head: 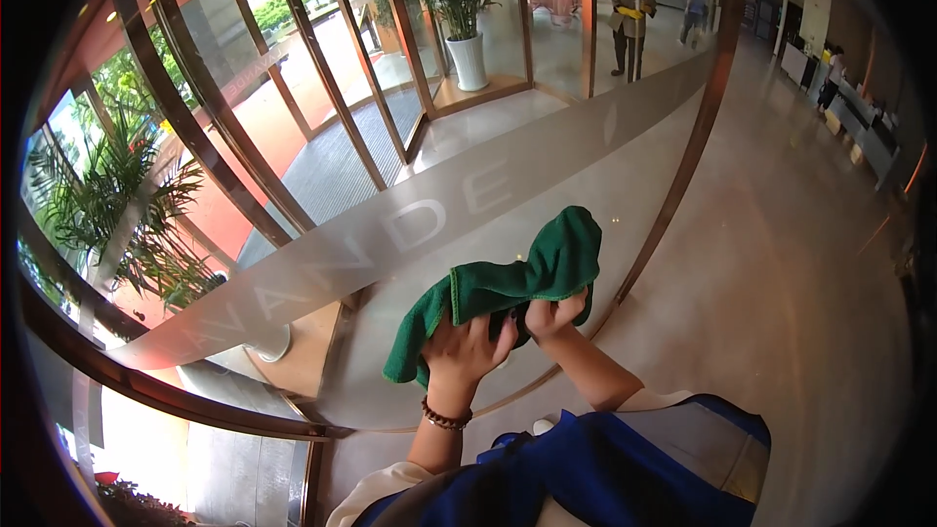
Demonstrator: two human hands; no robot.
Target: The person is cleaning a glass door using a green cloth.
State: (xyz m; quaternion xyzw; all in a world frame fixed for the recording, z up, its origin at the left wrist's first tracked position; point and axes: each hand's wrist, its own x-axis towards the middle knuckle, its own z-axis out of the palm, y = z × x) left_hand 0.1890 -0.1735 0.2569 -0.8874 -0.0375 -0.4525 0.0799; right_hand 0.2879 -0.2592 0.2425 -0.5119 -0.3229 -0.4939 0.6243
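A green microfibre cloth (512, 282) with stitched edges hangs bunched between my two hands. My left hand (465, 348), with a beaded bracelet (446, 416) on its wrist, has its fingers up under the cloth's left part, and its thumb shows. My right hand (558, 313) is curled in a fist around the cloth's lower right part. Folds hide most of my fingertips. Just beyond the cloth stands a curved glass panel with a frosted band (585, 135) that bears lettering. I cannot tell whether the cloth touches the glass.
A brown metal frame (684, 168) edges the glass on the right. Behind it are a glass entrance with a ribbed mat (329, 157) and potted palms (468, 62). A person in yellow gloves (628, 22) stands beyond the glass. Another person (833, 80) is by a counter (864, 124).
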